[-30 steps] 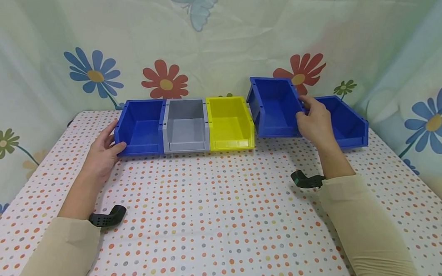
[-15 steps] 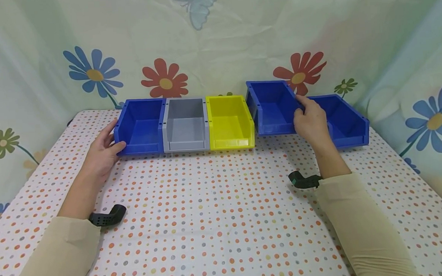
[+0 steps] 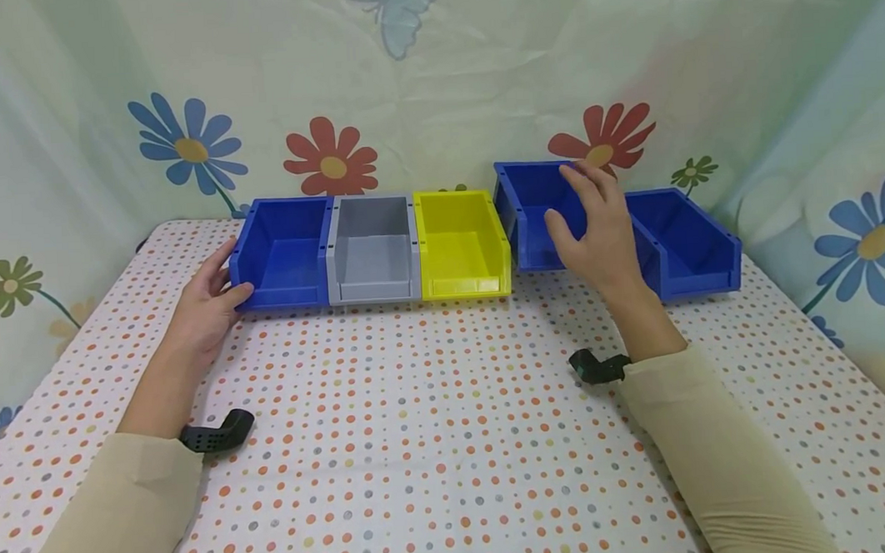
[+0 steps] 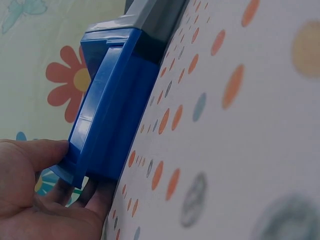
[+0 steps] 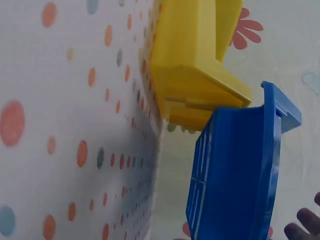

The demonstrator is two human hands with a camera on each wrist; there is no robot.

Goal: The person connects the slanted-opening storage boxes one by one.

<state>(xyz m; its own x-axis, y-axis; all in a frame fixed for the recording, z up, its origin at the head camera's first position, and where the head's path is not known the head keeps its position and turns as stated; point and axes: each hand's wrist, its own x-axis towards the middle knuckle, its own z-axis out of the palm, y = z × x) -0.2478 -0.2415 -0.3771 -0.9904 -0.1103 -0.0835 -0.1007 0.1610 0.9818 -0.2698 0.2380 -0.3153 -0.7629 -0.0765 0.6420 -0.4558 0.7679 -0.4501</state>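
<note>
At the left end of the row, my left hand grips the outer blue storage bin, thumb on its front corner and fingers along its side. A grey bin and a yellow bin stand directly beside it. Against the yellow bin's right side, another blue bin sits higher, its base off the table in the right wrist view. My right hand is in front of that bin with fingers spread, hiding its right part. The right wrist view shows fingertips apart from the bin.
One more blue bin stands angled on the table at the right, behind my right forearm. The dotted tablecloth spreads out in front of the row. A flowered curtain hangs close behind the bins.
The raised blue bin has come down slightly and moved left against the yellow one. My right hand has let go of its right side and spread its fingers. The left hand has stayed put.
</note>
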